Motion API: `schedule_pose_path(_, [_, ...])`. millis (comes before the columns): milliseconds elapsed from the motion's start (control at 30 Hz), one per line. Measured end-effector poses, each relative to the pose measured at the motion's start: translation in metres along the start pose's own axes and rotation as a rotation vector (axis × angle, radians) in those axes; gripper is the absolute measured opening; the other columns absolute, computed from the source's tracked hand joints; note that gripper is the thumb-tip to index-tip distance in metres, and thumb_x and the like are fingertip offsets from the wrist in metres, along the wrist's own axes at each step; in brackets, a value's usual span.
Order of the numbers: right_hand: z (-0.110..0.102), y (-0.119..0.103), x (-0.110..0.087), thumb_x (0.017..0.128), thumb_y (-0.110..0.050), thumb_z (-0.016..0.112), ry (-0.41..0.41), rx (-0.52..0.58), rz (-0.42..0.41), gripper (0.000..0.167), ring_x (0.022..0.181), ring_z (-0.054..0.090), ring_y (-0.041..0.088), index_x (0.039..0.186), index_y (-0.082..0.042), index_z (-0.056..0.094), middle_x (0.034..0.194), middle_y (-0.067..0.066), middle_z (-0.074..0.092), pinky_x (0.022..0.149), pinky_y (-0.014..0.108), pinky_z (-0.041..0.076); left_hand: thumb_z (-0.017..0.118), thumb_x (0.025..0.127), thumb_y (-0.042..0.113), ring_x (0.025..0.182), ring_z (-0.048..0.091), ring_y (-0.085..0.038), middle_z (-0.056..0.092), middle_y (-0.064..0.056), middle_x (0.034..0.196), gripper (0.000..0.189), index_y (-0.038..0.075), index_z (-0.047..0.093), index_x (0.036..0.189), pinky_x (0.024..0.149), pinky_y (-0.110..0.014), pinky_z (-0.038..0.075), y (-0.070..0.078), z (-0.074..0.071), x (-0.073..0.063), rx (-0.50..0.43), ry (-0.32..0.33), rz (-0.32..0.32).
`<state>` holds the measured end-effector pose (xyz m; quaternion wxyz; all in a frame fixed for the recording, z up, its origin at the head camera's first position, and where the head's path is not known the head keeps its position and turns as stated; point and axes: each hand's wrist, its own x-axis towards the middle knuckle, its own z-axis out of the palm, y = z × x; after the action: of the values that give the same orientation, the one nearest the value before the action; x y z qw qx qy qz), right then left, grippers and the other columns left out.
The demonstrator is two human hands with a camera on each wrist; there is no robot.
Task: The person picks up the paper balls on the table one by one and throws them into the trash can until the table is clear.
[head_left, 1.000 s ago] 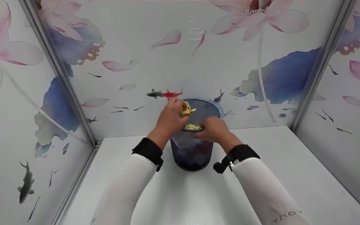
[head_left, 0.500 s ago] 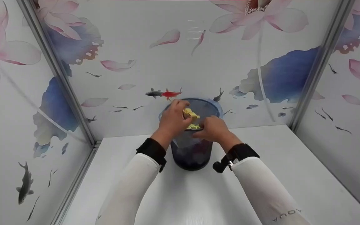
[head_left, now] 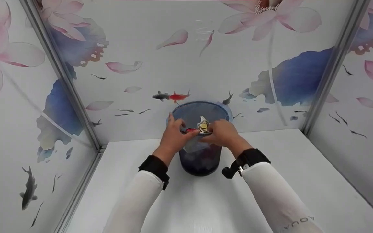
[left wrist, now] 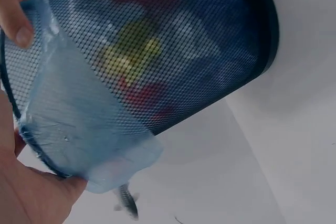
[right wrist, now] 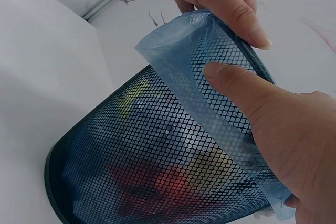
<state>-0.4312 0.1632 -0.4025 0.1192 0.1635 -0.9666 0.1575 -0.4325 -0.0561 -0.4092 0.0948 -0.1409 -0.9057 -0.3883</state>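
A dark blue mesh wastebasket [head_left: 202, 161] stands on the white table, a thin blue plastic bag [left wrist: 79, 124] folded over its rim. My right hand [head_left: 220, 133] grips the front-right rim; its thumb presses the bag from outside, as the right wrist view shows. Over the front-left rim is my left hand [head_left: 175, 136], its thumb stretched along the rim and its fingers spread apart, nothing held between them. Inside the mouth lie a crumpled yellow-and-silver piece of litter [head_left: 202, 125] and something red [head_left: 191, 130]. Colourful litter [right wrist: 173, 177] shows blurred through the mesh.
White panels [head_left: 134, 110] printed with lotus flowers and fish surround the table [head_left: 193, 207] at the back and sides. Metal frame posts [head_left: 73, 97] stand at the corners. The wastebasket is close to the back panel.
The yellow crumpled piece has left my left hand and something yellow and silver now shows in the basket. That hand has spread and lowered to the rim. My right hand has stayed put.
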Motion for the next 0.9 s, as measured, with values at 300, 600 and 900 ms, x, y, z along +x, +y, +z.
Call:
schedule_pose_path(300, [-0.002, -0.001, -0.001, 0.079, -0.060, 0.079, -0.013, -0.001, 0.020, 0.053, 0.055, 0.043, 0.015, 0.057, -0.020, 0.054, 0.054, -0.009, 0.042, 0.052, 0.030, 0.032, 0.071, 0.082, 0.072, 0.110, 0.061, -0.030, 0.057, -0.020, 0.129, 0.064, 0.015, 0.046, 0.095, 0.071, -0.035, 0.044, -0.009, 0.012, -0.005, -0.144, 0.004, -0.097])
schedule_pose_path(600, [-0.003, -0.002, -0.003, 0.078, -0.062, 0.080, -0.011, 0.011, 0.029, 0.054, 0.054, 0.044, 0.015, 0.056, -0.020, 0.055, 0.054, -0.009, 0.043, 0.051, 0.030, 0.033, 0.068, 0.074, 0.084, 0.078, 0.050, -0.020, 0.044, -0.003, 0.087, 0.076, 0.015, 0.043, 0.095, 0.064, -0.033, 0.040, -0.010, 0.012, -0.006, -0.186, -0.031, -0.114])
schedule_pose_path(900, [-0.003, -0.005, 0.000, 0.080, -0.061, 0.079, -0.029, 0.013, 0.034, 0.049, 0.056, 0.048, 0.015, 0.061, -0.019, 0.062, 0.056, -0.008, 0.051, 0.053, 0.030, 0.037, 0.068, 0.074, 0.083, 0.075, 0.048, -0.020, 0.041, -0.002, 0.085, 0.076, 0.015, 0.043, 0.095, 0.063, -0.034, 0.038, -0.012, 0.009, -0.004, -0.171, -0.034, -0.127])
